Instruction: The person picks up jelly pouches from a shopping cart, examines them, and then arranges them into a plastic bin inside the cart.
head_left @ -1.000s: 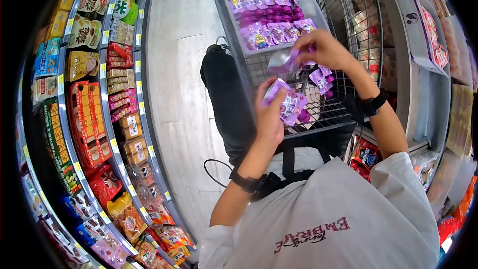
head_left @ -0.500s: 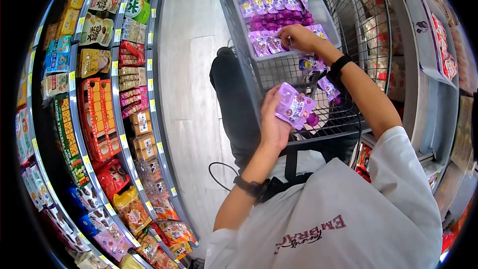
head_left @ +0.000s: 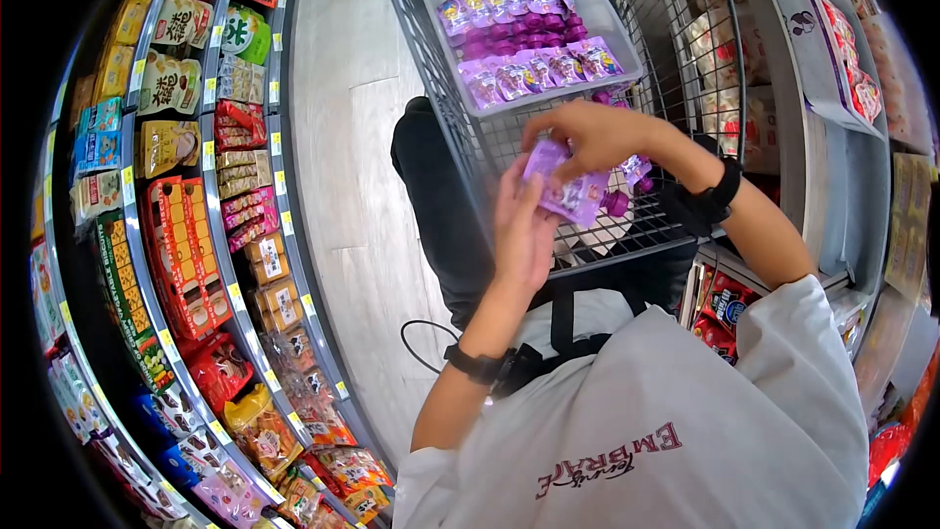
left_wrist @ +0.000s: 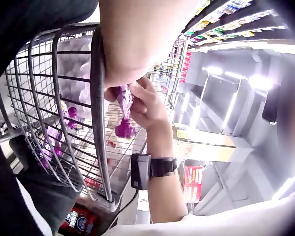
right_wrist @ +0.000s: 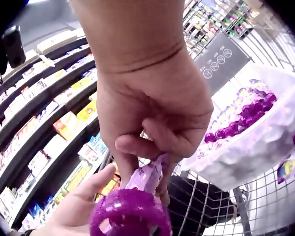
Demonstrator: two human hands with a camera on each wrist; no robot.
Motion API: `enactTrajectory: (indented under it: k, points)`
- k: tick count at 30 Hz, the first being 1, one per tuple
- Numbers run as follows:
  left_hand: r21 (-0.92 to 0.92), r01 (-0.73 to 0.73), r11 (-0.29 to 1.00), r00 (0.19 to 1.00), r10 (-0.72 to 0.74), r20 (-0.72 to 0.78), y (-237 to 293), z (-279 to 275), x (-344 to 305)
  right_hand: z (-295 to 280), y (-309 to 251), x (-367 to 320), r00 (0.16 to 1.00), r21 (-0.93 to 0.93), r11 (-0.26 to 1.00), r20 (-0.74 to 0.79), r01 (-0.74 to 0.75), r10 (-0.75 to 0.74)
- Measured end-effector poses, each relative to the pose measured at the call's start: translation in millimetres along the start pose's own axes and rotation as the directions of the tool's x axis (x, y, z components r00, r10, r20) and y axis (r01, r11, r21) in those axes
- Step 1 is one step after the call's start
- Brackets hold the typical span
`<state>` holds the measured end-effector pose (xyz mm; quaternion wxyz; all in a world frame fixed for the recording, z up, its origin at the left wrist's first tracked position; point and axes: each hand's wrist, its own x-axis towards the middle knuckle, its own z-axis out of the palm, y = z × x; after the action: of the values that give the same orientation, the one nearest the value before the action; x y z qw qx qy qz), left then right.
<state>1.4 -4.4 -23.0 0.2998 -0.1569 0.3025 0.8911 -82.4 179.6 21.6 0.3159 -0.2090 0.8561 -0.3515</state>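
Observation:
A purple spout pouch with a dark purple cap lies between the two hands over the near end of the cart basket. My right hand reaches across from the right and pinches the pouch's end away from the cap, as the right wrist view also shows. At the pouch's left edge is my left hand, fingers extended and thumb held off to the side; its other fingers are partly hidden. Beyond both hands, a translucent white tub holds two rows of similar pouches, caps toward the middle.
The wire shopping cart surrounds the tub, with more loose pouches on its wire bottom at the right. Snack shelves stand along the left, and a shelf with a purple-edged white box along the right. A knee is beside the cart.
The right hand set a pouch into the tub's near row, then came back to the pouch at the left hand and pinched it. The left hand's thumb has come away from the pouch's face.

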Motion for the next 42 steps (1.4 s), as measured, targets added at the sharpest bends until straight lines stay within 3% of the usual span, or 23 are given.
enactTrajectory:
  k: [2,3,4,5,7,10,11,13,17,19,20,21,22,23,25,26,27,29,30,33,36,39,42]
  points:
    - [-0.016,-0.011,1.000,1.000,0.010,-0.015,2.7,-0.8,-2.5,-11.0,19.7,-4.8,0.985,0.080,0.988,-0.122,0.132,-0.122]
    - [-0.029,-0.019,0.999,1.000,0.018,-0.023,3.9,-1.4,-2.6,-21.8,25.3,-10.3,0.964,-0.012,0.999,-0.259,0.052,-0.054]
    - [0.010,-0.019,1.000,0.996,0.020,-0.092,1.4,-2.0,-1.0,-36.4,26.9,-7.6,0.934,0.110,0.990,-0.354,0.085,-0.041]
    - [0.008,-0.029,1.000,0.995,0.030,-0.094,1.0,-3.7,-0.3,-53.7,27.0,-10.8,0.942,0.249,0.968,-0.332,0.030,0.056]
    - [0.055,0.060,0.997,0.996,-0.056,-0.070,3.9,-3.3,0.0,-66.8,70.7,5.4,0.828,0.002,0.987,-0.545,0.163,-0.135]
    - [0.087,0.100,0.991,0.994,-0.097,-0.046,6.2,0.7,-1.3,-47.8,104.9,34.3,0.765,0.026,0.998,-0.644,0.055,-0.026]
    - [0.104,0.124,0.987,0.992,-0.121,-0.036,6.2,0.9,-1.6,-32.3,126.5,45.5,0.775,-0.027,0.983,-0.611,0.182,-0.160]
    - [0.112,0.125,0.986,0.992,-0.121,-0.040,4.9,-1.6,-0.9,-11.5,134.2,51.3,0.941,-0.240,0.965,-0.338,-0.103,0.016]
    - [0.130,0.120,0.984,0.992,-0.114,-0.054,1.7,-5.6,-0.6,-10.8,135.2,47.7,0.923,-0.242,0.954,-0.377,-0.177,0.075]
    - [0.133,0.139,0.981,0.989,-0.131,-0.067,2.1,-5.3,-0.7,-25.8,110.2,27.7,0.818,-0.204,0.967,-0.575,-0.155,0.010]
    - [0.137,0.145,0.980,0.987,-0.134,-0.086,1.6,-4.4,0.2,-39.0,82.3,9.6,0.829,-0.079,0.945,-0.506,-0.317,0.236]
    - [0.125,0.155,0.980,0.986,-0.146,-0.080,0.4,-3.9,0.7,-43.0,89.1,-1.3,0.863,-0.083,0.910,-0.361,-0.407,0.353]
    - [0.124,0.148,0.981,0.988,-0.140,-0.068,0.6,-4.7,1.0,-42.0,106.7,-12.9,0.841,-0.078,0.838,-0.034,-0.540,0.539]
    - [0.124,0.142,0.982,0.989,-0.136,-0.058,0.9,-5.6,0.2,-36.9,123.4,-22.1,0.695,-0.117,0.746,0.294,-0.655,0.656]
    - [0.113,0.158,0.981,0.987,-0.153,-0.053,-1.0,-5.7,0.4,-20.2,91.3,-41.5,0.512,-0.120,0.556,0.269,-0.822,0.815]
    - [0.122,0.156,0.980,0.988,-0.151,-0.042,-2.0,-6.6,0.4,-7.9,101.7,-42.4,0.477,-0.097,0.510,0.242,-0.855,0.845]
    - [0.134,0.147,0.980,0.989,-0.144,-0.033,-1.4,-7.6,1.2,13.1,124.5,-42.5,0.474,-0.098,0.506,0.239,-0.857,0.848]
    - [0.141,0.145,0.979,0.989,-0.141,-0.033,-0.2,-8.2,1.7,52.6,169.9,-39.6,0.623,-0.313,0.568,-0.109,-0.761,0.775]
    - [0.149,0.148,0.978,0.989,-0.144,-0.037,-0.8,-8.8,0.3,66.4,161.6,-39.1,0.580,-0.293,0.528,-0.129,-0.797,0.805]
    - [0.149,0.131,0.980,0.990,-0.121,-0.069,-0.5,-4.8,0.8,96.2,145.9,-26.2,0.553,-0.507,0.357,-0.312,-0.784,0.772]
    - [0.152,0.117,0.981,0.991,-0.104,-0.086,-1.1,-3.4,-0.1,99.4,159.0,-21.3,0.531,-0.466,0.361,-0.312,-0.808,0.788]
    - [0.152,0.133,0.979,0.989,-0.122,-0.078,-0.1,-4.9,1.2,91.1,168.7,-24.3,0.557,-0.295,0.479,-0.307,-0.827,0.772]
    - [0.175,0.191,0.966,0.982,-0.185,-0.049,-3.1,-9.9,3.6,85.2,179.6,-28.1,0.598,-0.331,0.502,-0.355,-0.799,0.719]
